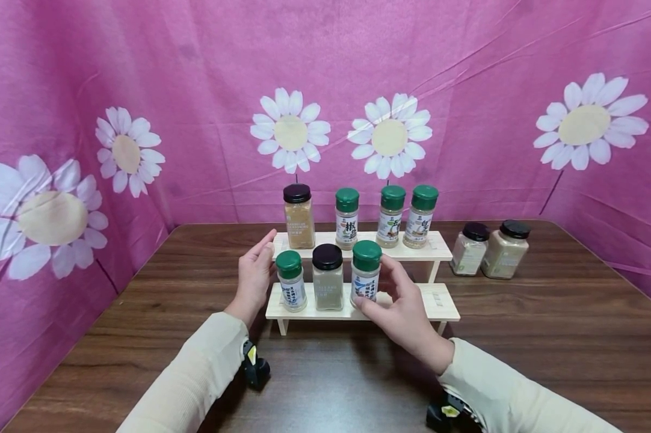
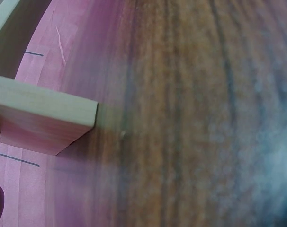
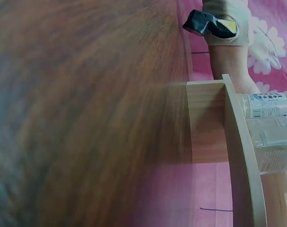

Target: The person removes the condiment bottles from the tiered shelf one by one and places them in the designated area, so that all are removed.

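A two-tier wooden rack [image 1: 441,304] carries spice jars on both levels. My right hand [image 1: 407,310] holds a green-capped spice jar [image 1: 366,279] on the lower tier, thumb at its front and fingers behind its right side. At the rack's left end my left hand [image 1: 253,278] rests with straight fingers against the upper tier's edge. Beside the held jar stand a black-capped jar [image 1: 328,288] and another green-capped jar [image 1: 292,291]. The right wrist view shows the lower tier's front edge [image 3: 243,151] from below; the left wrist view shows a rack end [image 2: 44,106].
On the upper tier stand a tall black-capped jar [image 1: 299,222] and three green-capped jars [image 1: 346,225]. Two black-capped jars [image 1: 505,255] stand on the brown wooden table [image 1: 547,337] right of the rack. Behind hangs a pink cloth [image 1: 206,120] with daisies.
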A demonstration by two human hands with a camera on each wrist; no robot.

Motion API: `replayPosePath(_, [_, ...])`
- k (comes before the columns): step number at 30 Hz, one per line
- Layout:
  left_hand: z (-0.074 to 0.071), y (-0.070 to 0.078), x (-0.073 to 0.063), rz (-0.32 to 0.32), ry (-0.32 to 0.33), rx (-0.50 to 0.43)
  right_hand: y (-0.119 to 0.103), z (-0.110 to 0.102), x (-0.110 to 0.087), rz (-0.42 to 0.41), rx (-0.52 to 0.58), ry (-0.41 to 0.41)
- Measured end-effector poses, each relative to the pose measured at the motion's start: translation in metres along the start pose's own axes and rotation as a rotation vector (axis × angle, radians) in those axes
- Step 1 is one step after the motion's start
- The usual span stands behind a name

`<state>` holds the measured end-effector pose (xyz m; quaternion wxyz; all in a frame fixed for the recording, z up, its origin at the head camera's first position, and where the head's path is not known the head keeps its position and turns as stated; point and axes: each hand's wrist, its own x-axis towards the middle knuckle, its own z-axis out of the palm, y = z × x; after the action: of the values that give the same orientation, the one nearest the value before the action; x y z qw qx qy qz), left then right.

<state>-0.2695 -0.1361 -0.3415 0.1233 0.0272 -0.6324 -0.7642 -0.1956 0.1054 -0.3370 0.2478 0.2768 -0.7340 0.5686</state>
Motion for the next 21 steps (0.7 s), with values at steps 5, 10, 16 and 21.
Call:
replayPosePath(5, [0.0, 0.0, 0.0, -0.002, 0.003, 0.0, -0.001, -0.003, 0.001, -0.043, 0.047, 0.02])
replayPosePath(10, [-0.001, -0.001, 0.0, 0.002, -0.002, 0.01, -0.003, -0.007, 0.003, -0.053, 0.07, 0.044])
replayPosePath(16, [-0.002, -0.002, 0.001, 0.005, -0.01, 0.016, -0.006, -0.012, 0.006, -0.067, 0.079, 0.069])
replayPosePath(21, [-0.002, -0.004, 0.002, 0.005, -0.012, 0.013, -0.006, -0.017, 0.008, -0.105, 0.109, 0.095])
